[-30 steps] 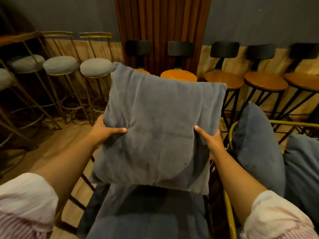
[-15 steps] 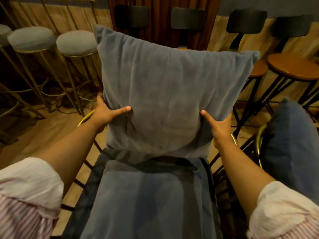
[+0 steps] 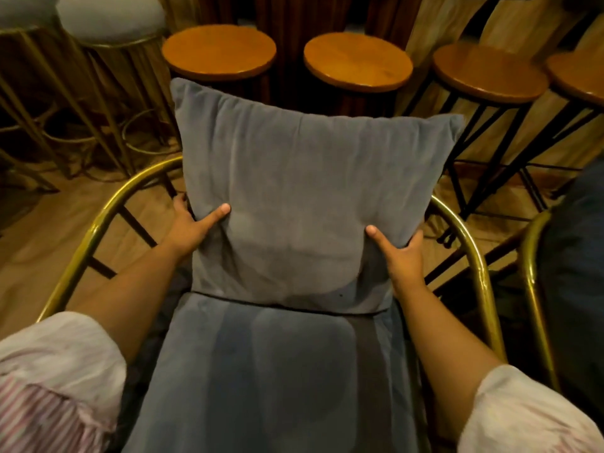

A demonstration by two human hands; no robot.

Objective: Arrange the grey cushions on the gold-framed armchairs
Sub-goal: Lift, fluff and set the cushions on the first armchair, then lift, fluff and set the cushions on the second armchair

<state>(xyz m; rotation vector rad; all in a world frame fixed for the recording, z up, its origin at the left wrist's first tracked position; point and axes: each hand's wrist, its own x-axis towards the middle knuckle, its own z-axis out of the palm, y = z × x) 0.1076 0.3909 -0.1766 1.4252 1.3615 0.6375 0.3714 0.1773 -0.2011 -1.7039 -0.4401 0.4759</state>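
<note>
A square grey cushion point(image 3: 304, 191) stands upright at the back of a gold-framed armchair point(image 3: 98, 223), its lower edge touching the grey seat cushion point(image 3: 271, 371). My left hand point(image 3: 192, 223) grips the cushion's lower left side, thumb on the front. My right hand point(image 3: 400, 256) grips its lower right side the same way. The fingers of both hands are hidden behind the cushion. A second gold-framed armchair point(image 3: 532, 289) with a dark grey cushion point(image 3: 578, 273) shows at the right edge.
Round wooden stools on black legs point(image 3: 358, 62) stand in a row just behind the armchair. Grey-topped stools on gold legs point(image 3: 111, 18) stand at the back left. A wooden floor point(image 3: 39, 243) lies to the left.
The cushion has come down from in front of me onto the back of the seat. My view has tilted downward, and both hands keep their grip.
</note>
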